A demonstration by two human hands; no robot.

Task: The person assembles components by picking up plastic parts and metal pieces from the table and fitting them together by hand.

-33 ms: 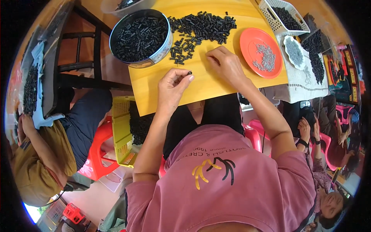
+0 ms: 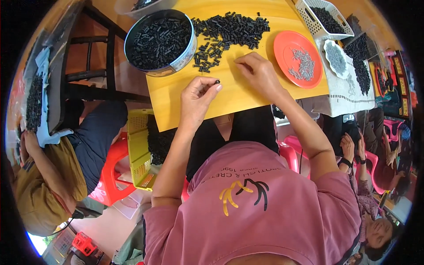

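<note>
Between thumb and forefinger, my left hand point(image 2: 196, 97) pinches a small black tube-like piece point(image 2: 217, 81) over the yellow table point(image 2: 176, 99). My right hand point(image 2: 259, 74) is a little to the right, its fingertips pressed together; what they hold, if anything, is too small to make out. A loose pile of short black pieces point(image 2: 236, 30) lies beyond both hands. At the left stands a round tin point(image 2: 187, 57) full of the same black pieces. Beside my right hand is a red plate point(image 2: 285, 46) with many thin silvery metal pins point(image 2: 304, 66) on it.
A white slotted basket point(image 2: 314, 27) of black pieces stands at the far right. Near it, a white scalloped dish point(image 2: 329, 48) of metal pins rests on a pale cloth point(image 2: 353, 99). A yellow crate point(image 2: 139, 150) sits low at left. Other people sit on both sides.
</note>
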